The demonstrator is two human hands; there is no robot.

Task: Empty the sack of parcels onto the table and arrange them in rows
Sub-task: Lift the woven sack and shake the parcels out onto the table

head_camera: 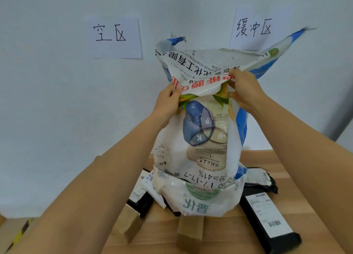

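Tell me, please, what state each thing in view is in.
White printed woven sack: upside down, mouth at the wooden table.
Left hand: grips the sack's raised end.
Right hand: grips it too.
Long black parcel with white label: lying flat, out of the sack.
Left brown cardboard box: out, by the sack's mouth.

L hand (168, 99), R hand (246, 90) on upturned sack (200, 150); parcels (267, 215) below on table (299, 183)

The white printed sack (198, 150) hangs inverted, mouth down over the bench (298, 179). Black labelled parcels (267, 221) and brown cardboard boxes (189, 232) lie scattered around its mouth.
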